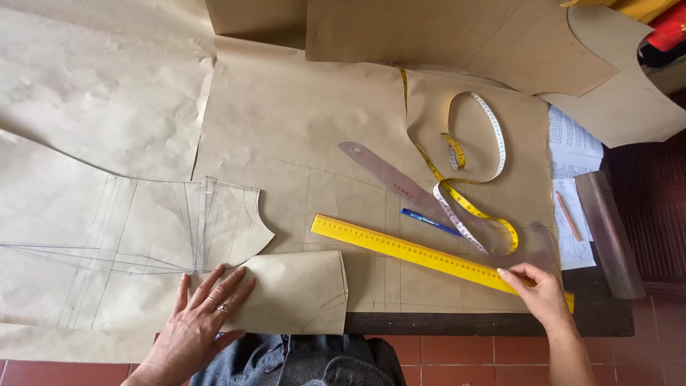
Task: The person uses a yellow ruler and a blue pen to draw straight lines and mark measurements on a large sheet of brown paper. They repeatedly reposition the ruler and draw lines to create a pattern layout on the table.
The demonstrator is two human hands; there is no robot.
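My left hand lies flat, fingers apart, on a cut piece of brown pattern paper at the table's near edge. It wears rings. My right hand pinches the right end of a long yellow ruler that lies slanted on a large brown paper sheet. A blue pen lies just above the ruler. A clear curved ruler and a yellow-white measuring tape rest beyond it.
A pencil-marked pattern piece lies to the left. More cut paper pieces sit at the back. White printed sheets with an orange pencil lie at the right. Red floor tiles show below the table edge.
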